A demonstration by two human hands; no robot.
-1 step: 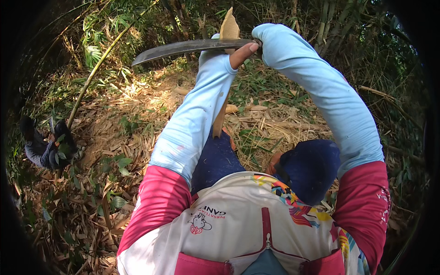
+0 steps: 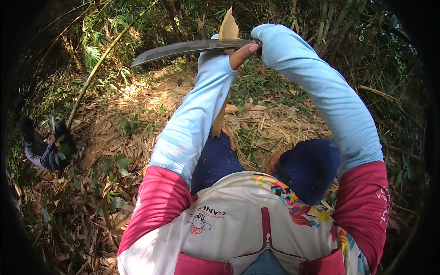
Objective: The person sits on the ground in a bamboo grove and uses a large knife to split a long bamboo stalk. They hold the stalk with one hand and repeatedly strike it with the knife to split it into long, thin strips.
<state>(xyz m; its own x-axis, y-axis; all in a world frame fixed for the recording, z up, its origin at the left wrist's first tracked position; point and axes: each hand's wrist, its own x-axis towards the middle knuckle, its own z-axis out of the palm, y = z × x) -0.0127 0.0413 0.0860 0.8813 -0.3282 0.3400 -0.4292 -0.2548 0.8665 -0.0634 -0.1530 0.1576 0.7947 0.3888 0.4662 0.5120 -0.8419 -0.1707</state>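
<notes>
A machete (image 2: 188, 47) with a long, dark, slightly curved blade lies nearly level across the top of the view, its tip to the left. Its handle end goes into my right hand (image 2: 262, 42), closed and mostly hidden by the light blue sleeve. The thumb of my left hand (image 2: 244, 56) lies against the blade near the handle; its other fingers are out of sight. Behind the blade rises a pale split bamboo piece (image 2: 229, 26) with a pointed top. Its lower part passes behind my left forearm and ends by my knee. My left hand appears closed round it.
At the far left a person (image 2: 48, 144) sits low, holding a blade. A thin bamboo pole (image 2: 95, 71) leans up beside them. Dry leaves and cut bamboo litter (image 2: 151, 103) cover the ground. Dense bamboo (image 2: 325, 20) stands behind and to the right.
</notes>
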